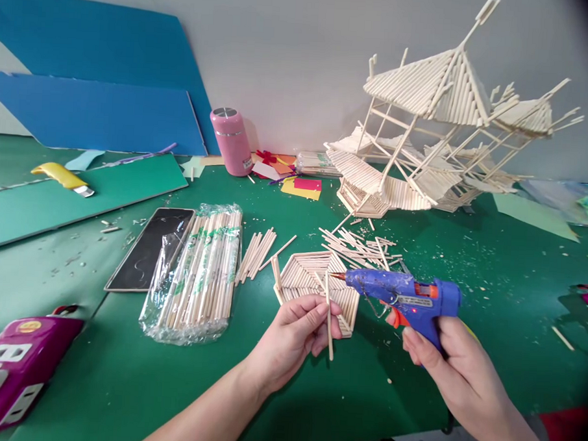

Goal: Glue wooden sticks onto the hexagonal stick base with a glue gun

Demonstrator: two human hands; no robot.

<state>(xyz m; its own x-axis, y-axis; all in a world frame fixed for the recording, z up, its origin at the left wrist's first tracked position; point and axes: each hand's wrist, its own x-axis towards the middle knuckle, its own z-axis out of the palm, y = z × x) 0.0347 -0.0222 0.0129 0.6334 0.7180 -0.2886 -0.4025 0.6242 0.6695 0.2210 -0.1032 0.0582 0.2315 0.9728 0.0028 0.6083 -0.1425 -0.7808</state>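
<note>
Between the thumb and fingers of my left hand (301, 328) is a thin wooden stick (330, 332), pinched nearly upright. My right hand (456, 367) grips a blue glue gun (398, 290) by its handle, fingers by the orange trigger. The gun's metal nozzle points left and meets, or almost meets, the stick's upper end. Behind my left hand lies a hexagonal base (302, 263) built of wooden sticks, with a short upright piece at its left corner; my hand and the gun hide part of it. Loose cut sticks (365, 248) are scattered just beyond.
A stick-built pavilion model (426, 90) stands at the back right. To the left are a plastic-wrapped bundle of sticks (201, 275), a dark phone-like slab (141, 256), a purple power strip (24, 365) and a yellow cutter (62, 174). A pink flask (230, 143) stands by the wall.
</note>
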